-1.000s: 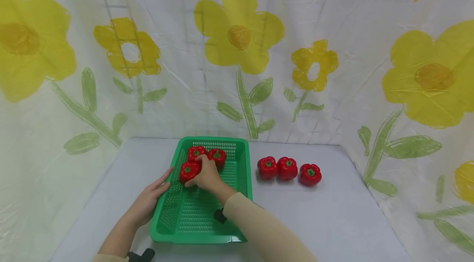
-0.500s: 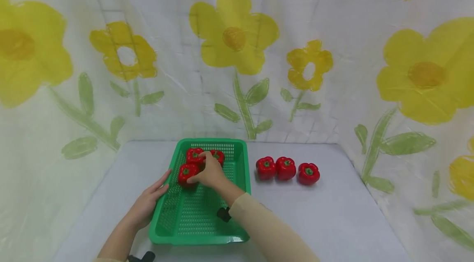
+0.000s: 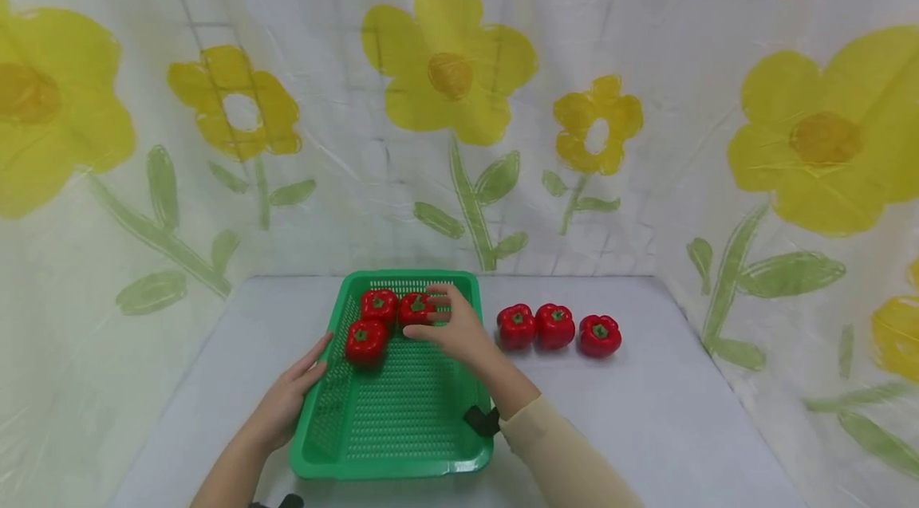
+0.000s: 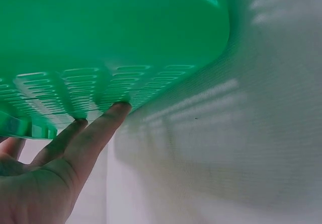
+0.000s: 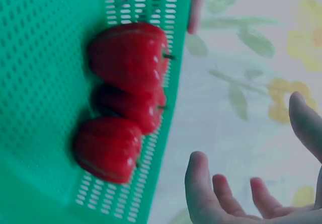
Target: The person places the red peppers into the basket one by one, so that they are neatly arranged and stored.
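Observation:
Three red bell peppers stand in the far left part of a green plastic basket (image 3: 391,470): a near one (image 3: 366,342), a back-left one (image 3: 379,305) and a right one (image 3: 416,309). My right hand (image 3: 459,330) is over the basket's right side with fingers spread, holding nothing; its fingertips overlap the right pepper in the head view. In the right wrist view the same hand (image 5: 241,204) is apart from the peppers. My left hand (image 3: 283,400) rests along the basket's left side. In the left wrist view its straight fingers (image 4: 98,133) touch the slotted outer wall.
To the right of the basket, three more red bell peppers stand in a row on the white table (image 3: 646,428): a left one (image 3: 517,326), a middle one (image 3: 555,326) and a right one (image 3: 599,336). A flower-printed curtain (image 3: 330,197) hangs behind the table.
My right hand has let go of the near pepper on the basket's left and moved right and up, its fingers spreading. My left hand stays at the basket's left side.

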`<state>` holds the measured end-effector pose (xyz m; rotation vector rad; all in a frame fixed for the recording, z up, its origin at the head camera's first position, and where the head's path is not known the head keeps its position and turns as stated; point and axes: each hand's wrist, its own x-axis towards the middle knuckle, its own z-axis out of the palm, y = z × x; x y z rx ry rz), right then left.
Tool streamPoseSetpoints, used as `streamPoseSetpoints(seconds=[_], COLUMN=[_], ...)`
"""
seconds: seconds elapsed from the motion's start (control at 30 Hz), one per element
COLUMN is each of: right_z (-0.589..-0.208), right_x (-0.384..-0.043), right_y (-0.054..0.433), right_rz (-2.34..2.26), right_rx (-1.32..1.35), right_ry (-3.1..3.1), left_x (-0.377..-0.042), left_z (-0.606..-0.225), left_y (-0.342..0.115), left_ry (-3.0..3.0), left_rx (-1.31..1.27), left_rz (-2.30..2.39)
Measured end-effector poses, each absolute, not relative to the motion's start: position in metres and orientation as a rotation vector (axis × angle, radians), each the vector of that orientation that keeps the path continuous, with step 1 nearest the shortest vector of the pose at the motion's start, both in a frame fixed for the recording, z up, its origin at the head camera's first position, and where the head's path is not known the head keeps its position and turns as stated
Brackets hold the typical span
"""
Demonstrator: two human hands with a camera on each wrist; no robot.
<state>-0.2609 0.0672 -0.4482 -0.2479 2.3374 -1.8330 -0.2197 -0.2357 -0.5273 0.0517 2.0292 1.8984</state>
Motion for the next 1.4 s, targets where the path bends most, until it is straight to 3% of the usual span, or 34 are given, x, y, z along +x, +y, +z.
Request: streamPoseSetpoints(seconds=[0.3, 0.8, 1.4], right_z=[-0.426, -0.428, -0.465], right_x=[-0.252, -0.236, -0.235], right_y=[0.128, 0.209, 0.300], right_rz=[-1.929, -2.003, -1.945], right_rx=[-0.274, -0.054, 0.491], right_ry=[2.393, 2.569, 2.808], left_x=[-0.219, -0.220, -0.218], left_z=[-0.530, -0.528, -0.527], left_y=[-0.231, -0.231, -0.235], left_ry=[2.027, 2.043, 2.065], left_rx=[0.029, 0.053, 0.054], left_rz=[1.914, 1.902, 1.898])
